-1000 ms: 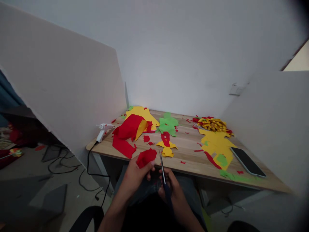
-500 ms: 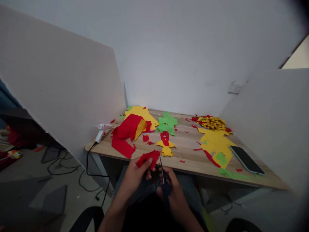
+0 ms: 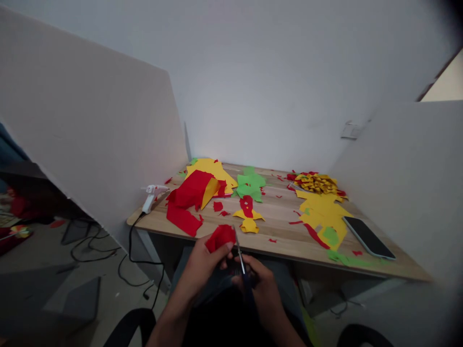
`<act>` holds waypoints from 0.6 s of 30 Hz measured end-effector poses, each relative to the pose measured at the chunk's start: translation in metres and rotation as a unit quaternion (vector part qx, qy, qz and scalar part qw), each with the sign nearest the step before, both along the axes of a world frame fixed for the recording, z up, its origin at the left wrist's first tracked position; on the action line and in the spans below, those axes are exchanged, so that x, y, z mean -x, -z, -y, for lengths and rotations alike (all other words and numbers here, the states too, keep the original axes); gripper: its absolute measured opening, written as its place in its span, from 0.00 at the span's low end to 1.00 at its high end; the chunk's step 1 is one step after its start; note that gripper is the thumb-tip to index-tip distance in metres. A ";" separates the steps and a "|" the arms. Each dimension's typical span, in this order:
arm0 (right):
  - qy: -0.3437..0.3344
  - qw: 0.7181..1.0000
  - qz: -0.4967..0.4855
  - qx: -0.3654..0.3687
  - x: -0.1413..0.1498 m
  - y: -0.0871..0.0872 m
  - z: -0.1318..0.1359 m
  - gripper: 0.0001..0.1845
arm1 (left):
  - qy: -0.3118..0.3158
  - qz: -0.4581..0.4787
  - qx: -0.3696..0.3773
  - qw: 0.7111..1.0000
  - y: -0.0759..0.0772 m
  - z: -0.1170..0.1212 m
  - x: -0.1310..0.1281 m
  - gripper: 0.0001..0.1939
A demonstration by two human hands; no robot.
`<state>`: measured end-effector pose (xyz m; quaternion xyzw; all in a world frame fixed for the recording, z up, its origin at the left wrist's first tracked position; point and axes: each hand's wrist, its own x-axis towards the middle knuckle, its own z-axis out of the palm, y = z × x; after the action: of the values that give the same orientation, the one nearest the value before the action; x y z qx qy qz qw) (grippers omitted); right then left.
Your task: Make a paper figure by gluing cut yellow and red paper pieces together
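Between the thumb and fingers of my left hand (image 3: pixel 205 262) is a piece of red felt or paper (image 3: pixel 221 236), curled upward, just in front of the table edge. My right hand (image 3: pixel 262 284) is closed around dark-handled scissors (image 3: pixel 241 262), their blades pointing up along the right edge of the red piece. Whether the blades touch it I cannot tell. On the table beyond lie a yellow cut-out (image 3: pixel 249 225) with a round end and a red cut-out (image 3: pixel 247 206) touching it.
A white glue gun (image 3: pixel 150 197) with a black cord stands at the table's left. Red sheets (image 3: pixel 191 193), green pieces (image 3: pixel 250 184), a yellow sheet (image 3: pixel 321 212) and a heap of yellow folded pieces (image 3: pixel 316 184) lie about. A phone (image 3: pixel 369 237) rests at right. White partitions (image 3: pixel 108 111) flank the table.
The red piece has turned and curled in my left hand, showing a rounder outline. The scissors have shifted slightly left, their blades tilting further left.
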<state>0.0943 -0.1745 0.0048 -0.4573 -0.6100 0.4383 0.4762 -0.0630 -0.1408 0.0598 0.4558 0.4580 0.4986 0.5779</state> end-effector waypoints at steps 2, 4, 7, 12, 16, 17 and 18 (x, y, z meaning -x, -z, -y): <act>0.027 1.000 -0.003 0.016 0.000 0.002 -0.002 0.19 | -0.014 0.002 0.003 1.000 0.001 0.000 0.000 0.18; 0.025 0.999 -0.022 0.042 0.000 0.001 -0.001 0.21 | -0.029 0.006 0.003 1.000 0.002 0.000 0.001 0.18; -0.011 0.998 -0.047 0.040 -0.001 -0.004 0.001 0.22 | -0.019 -0.001 -0.007 1.000 0.003 -0.001 0.004 0.18; 0.047 0.994 -0.089 0.043 -0.001 -0.021 -0.006 0.24 | 0.066 -0.071 -0.015 0.995 0.002 0.003 0.009 0.16; 0.098 0.987 -0.111 0.055 0.000 -0.034 -0.014 0.25 | 0.127 -0.090 -0.007 0.988 0.001 0.008 0.006 0.17; 0.099 0.986 -0.121 0.056 0.000 -0.035 -0.014 0.25 | 0.154 -0.087 -0.011 0.984 0.000 0.008 0.005 0.17; 0.101 0.985 -0.129 0.058 0.000 -0.035 -0.014 0.25 | 0.172 -0.086 -0.015 0.981 0.000 0.008 0.005 0.17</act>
<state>0.0942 -0.1602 0.0398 -0.4826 -0.4675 0.4781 0.5657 -0.0676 -0.1486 0.0596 0.5773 0.4131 0.3579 0.6066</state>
